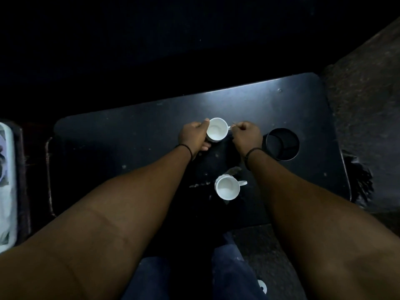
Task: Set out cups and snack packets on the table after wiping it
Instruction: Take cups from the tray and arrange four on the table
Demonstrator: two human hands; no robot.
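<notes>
- Standing upright near the middle of the dark, round-cornered desk, a small white ceramic cup is held from both sides.
- Left hand curls its grip round the cup's left wall, thumb by the rim, fingers under the near side.
- Right hand has its grip closed in a pinch at the cup's handle, which points to the right.
- A second white ceramic cup stands upright closer to the desk's near edge, between the two forearms, handle to the right, touched by neither hand.
- A round black cup-holder recess is sunk into the desk just right of the right wrist.
- Thin dark bands sit on both wrists.
- The desk top is matt, speckled with pale marks, with a scuffed patch beside the near cup; its far half and left half lie bare.
- A pale patterned object lies off the desk's left edge; what it is cannot be told.
- Rough dark flooring runs past the right edge; beyond the far edge is darkness.
- Dark blue trouser legs show below the near edge.
</notes>
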